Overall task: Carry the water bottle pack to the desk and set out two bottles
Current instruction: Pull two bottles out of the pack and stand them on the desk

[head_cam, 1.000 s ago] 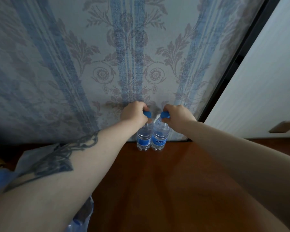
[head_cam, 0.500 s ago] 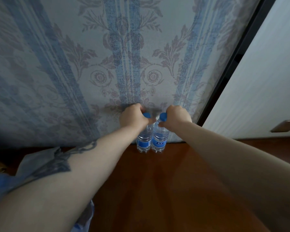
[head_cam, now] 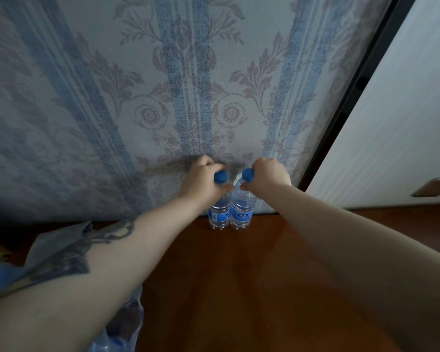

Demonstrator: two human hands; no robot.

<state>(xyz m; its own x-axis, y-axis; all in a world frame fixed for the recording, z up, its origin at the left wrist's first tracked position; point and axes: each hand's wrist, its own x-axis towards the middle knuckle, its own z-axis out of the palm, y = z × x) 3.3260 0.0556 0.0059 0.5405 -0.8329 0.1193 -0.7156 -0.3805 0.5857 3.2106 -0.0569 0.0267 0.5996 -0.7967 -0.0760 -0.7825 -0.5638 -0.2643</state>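
Two clear water bottles with blue caps and blue labels stand upright side by side on the brown wooden desk [head_cam: 239, 288], close to the wall. My left hand [head_cam: 201, 181] grips the neck of the left bottle [head_cam: 217, 215]. My right hand [head_cam: 268, 175] grips the neck of the right bottle [head_cam: 241, 214]. The two bottles touch each other. The plastic-wrapped water bottle pack [head_cam: 120, 329] shows partly under my left forearm at the desk's near left.
Patterned blue and grey wallpaper [head_cam: 188, 85] rises right behind the bottles. A white door [head_cam: 391, 123] with a dark frame and a metal handle [head_cam: 434, 186] stands at the right. Bare desk wood stretches between my forearms.
The bottles stay in the same spot on the desk. My hands have shifted slightly on the necks, so both blue caps show more.
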